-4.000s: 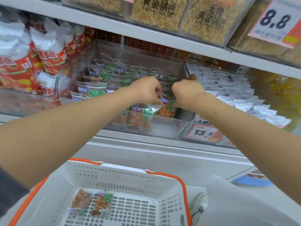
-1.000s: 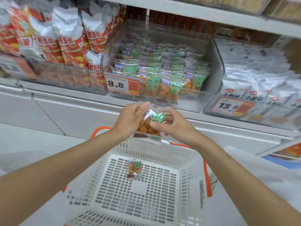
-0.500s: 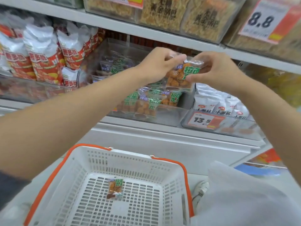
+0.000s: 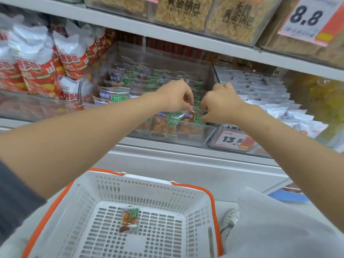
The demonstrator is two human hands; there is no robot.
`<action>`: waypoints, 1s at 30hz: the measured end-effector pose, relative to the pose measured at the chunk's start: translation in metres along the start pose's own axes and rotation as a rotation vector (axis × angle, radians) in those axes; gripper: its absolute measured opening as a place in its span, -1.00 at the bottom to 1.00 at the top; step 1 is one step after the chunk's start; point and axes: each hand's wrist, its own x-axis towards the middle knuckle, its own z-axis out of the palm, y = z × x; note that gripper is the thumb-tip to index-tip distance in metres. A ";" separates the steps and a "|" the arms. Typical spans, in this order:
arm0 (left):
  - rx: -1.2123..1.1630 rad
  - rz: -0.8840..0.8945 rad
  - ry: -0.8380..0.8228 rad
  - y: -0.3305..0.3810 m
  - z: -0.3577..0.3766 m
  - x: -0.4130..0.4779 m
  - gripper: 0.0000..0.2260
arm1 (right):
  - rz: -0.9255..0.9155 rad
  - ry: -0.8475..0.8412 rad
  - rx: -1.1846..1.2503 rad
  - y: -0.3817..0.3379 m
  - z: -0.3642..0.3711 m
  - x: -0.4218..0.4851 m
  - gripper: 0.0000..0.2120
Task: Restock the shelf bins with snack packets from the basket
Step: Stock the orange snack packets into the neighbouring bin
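Both my hands reach into the clear shelf bin [image 4: 188, 141] of green-labelled snack packets. My left hand [image 4: 176, 96] and my right hand [image 4: 221, 103] pinch one snack packet [image 4: 191, 117] between them, low at the front right of the bin, on top of the front row of packets. The packet is see-through with orange pieces and a green label. Below, a white basket [image 4: 104, 190] with orange handles holds one last packet [image 4: 129, 219] lying flat on its floor.
Red and white snack bags [image 4: 37, 71] fill the bin to the left. White packets [image 4: 260, 90] fill the bin to the right, with a 13.5 price tag [image 4: 232, 140]. An upper shelf [image 4: 186, 37] with bins of yellow snacks hangs close above. White cloth [image 4: 279, 226] lies at lower right.
Both hands have lowered the packet from in front of the upper shelf edge down into the front right of the bin. The basket holds one packet as before.
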 end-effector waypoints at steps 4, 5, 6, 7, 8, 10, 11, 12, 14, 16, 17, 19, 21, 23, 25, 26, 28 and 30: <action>-0.054 -0.011 0.038 -0.002 0.000 -0.006 -0.89 | -0.027 -0.039 0.009 0.000 -0.002 0.004 -0.77; -0.068 -0.009 0.058 -0.002 -0.001 -0.007 -0.90 | -0.030 -0.036 0.005 0.000 -0.003 0.005 -0.76; -0.086 -0.006 0.087 -0.002 -0.001 -0.008 -0.91 | -0.026 -0.023 0.000 0.001 -0.004 0.007 -0.75; -0.106 -0.006 0.122 -0.002 -0.002 -0.009 -0.93 | -0.017 -0.002 -0.006 0.002 -0.004 0.008 -0.75; -0.120 -0.010 0.150 -0.002 -0.002 -0.009 -0.95 | -0.004 0.018 -0.014 0.003 -0.004 0.009 -0.76; -0.126 -0.020 0.145 -0.001 -0.001 -0.010 -0.95 | 0.003 0.033 -0.047 0.002 -0.001 0.009 -0.76; -0.125 -0.022 0.121 -0.001 0.001 -0.011 -0.93 | -0.005 0.026 -0.072 0.001 0.001 0.008 -0.76; -0.124 -0.023 0.100 -0.002 0.003 -0.012 -0.92 | -0.015 0.019 -0.093 -0.001 0.004 0.006 -0.76; -0.128 -0.026 0.103 -0.001 0.006 -0.015 -0.91 | -0.027 0.009 -0.088 -0.001 0.006 0.005 -0.75; -0.119 -0.037 0.165 0.000 0.006 -0.019 -0.88 | -0.017 0.013 -0.004 0.003 0.001 0.005 -0.67; -0.095 -0.043 0.214 0.001 0.005 -0.023 -0.87 | -0.012 0.028 0.055 0.004 -0.003 0.003 -0.64; -0.035 -0.039 0.334 0.006 0.002 -0.035 -0.90 | -0.017 0.141 0.171 0.002 -0.009 -0.002 -0.66; -0.034 -0.034 0.438 0.011 -0.001 -0.055 -0.97 | -0.021 0.314 0.315 -0.010 -0.012 -0.013 -0.78; -0.087 -0.065 0.495 0.012 0.003 -0.081 -0.93 | -0.003 0.444 0.491 -0.031 -0.008 -0.028 -0.85; -0.148 -0.112 0.499 0.007 0.013 -0.110 -0.89 | 0.004 0.479 0.624 -0.058 0.003 -0.043 -0.86; -0.163 -0.139 0.480 0.001 0.021 -0.126 -0.87 | -0.004 0.468 0.665 -0.073 0.011 -0.050 -0.87; -0.175 -0.223 0.398 -0.015 0.039 -0.157 -0.85 | -0.035 0.395 0.713 -0.103 0.032 -0.061 -0.89; -0.168 -0.331 0.284 -0.034 0.060 -0.184 -0.87 | -0.048 0.241 0.767 -0.132 0.056 -0.071 -0.87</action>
